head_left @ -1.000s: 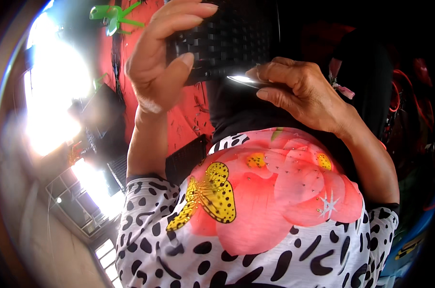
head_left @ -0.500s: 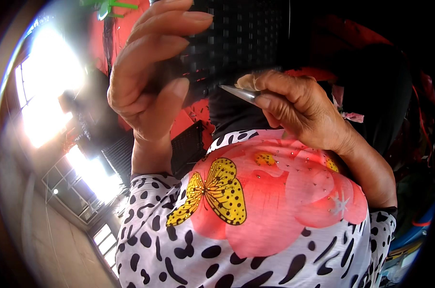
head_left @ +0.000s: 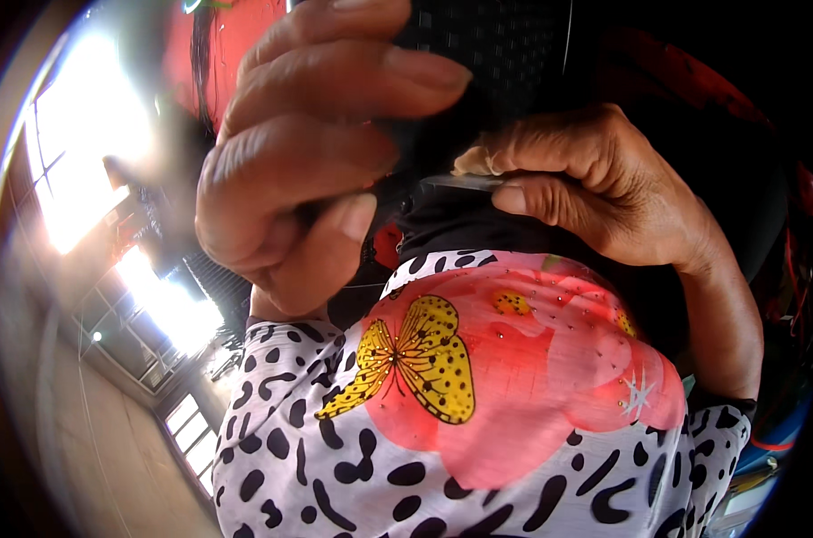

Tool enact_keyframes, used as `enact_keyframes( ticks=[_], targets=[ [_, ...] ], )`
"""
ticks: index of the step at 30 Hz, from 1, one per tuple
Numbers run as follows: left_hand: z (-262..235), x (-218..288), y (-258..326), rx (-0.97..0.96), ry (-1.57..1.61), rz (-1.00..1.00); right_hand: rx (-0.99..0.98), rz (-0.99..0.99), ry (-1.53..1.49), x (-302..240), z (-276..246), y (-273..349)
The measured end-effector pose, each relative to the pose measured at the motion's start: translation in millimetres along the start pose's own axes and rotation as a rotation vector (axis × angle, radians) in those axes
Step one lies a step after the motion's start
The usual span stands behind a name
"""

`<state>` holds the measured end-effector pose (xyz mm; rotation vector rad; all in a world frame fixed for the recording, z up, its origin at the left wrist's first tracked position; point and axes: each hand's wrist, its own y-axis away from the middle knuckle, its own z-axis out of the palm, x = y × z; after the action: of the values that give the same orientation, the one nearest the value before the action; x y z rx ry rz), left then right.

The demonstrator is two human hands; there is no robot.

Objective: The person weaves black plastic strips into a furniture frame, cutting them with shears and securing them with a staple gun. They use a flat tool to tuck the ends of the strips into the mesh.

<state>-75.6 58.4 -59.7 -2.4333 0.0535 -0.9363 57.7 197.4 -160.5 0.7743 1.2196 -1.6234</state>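
My right hand (head_left: 604, 184) pinches a small, silvery, pointed metal tool (head_left: 465, 182) between thumb and forefinger. Its tip points left, and the rest is hidden in the hand. A pale yellowish wrap covers the forefinger's tip. Across from it, my left hand (head_left: 308, 152) is raised close to the camera. Its fingers are bent, and the thumb stands apart from them. Dark shadow fills the gap there, so any fine material between the fingers cannot be made out. The tool's tip is apart from the left hand.
A black woven-pattern panel (head_left: 487, 45) lies beyond the hands. Dark strands (head_left: 205, 72) hang against a red surface (head_left: 250, 27) at the upper left. Below the hands is my spotted shirt (head_left: 335, 448) with a butterfly print. Bright windows (head_left: 93, 134) are at the left.
My left hand has come closer to the camera and to the right, its fingers more bent. The right hand has shifted slightly right, and the metal tool has turned to lie flatter.
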Motion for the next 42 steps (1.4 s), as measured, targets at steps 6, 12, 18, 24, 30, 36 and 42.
enact_keyframes(
  ticks=[6,12,18,24,30,36,42],
  targets=[
    [4,-18,-1,0.107,0.081,0.279,-0.205,0.096,-0.051,-5,-21,-14],
    [-3,-46,0,-0.120,0.083,0.352,-0.376,0.167,-0.010,22,-32,-43],
    [0,-57,14,-0.167,0.100,0.397,-0.387,0.092,0.014,50,-17,-38],
    [-5,-16,23,-0.171,0.136,0.498,-0.376,0.234,-0.188,22,30,-6],
    [-12,17,33,-0.183,0.139,0.539,-0.384,0.309,-0.196,-8,63,11],
    [-10,14,39,-0.190,0.144,0.511,-0.102,0.157,-0.157,-1,81,27],
    [-6,1,35,-0.188,0.149,0.470,-0.103,0.335,-0.173,1,68,36]
  ],
)
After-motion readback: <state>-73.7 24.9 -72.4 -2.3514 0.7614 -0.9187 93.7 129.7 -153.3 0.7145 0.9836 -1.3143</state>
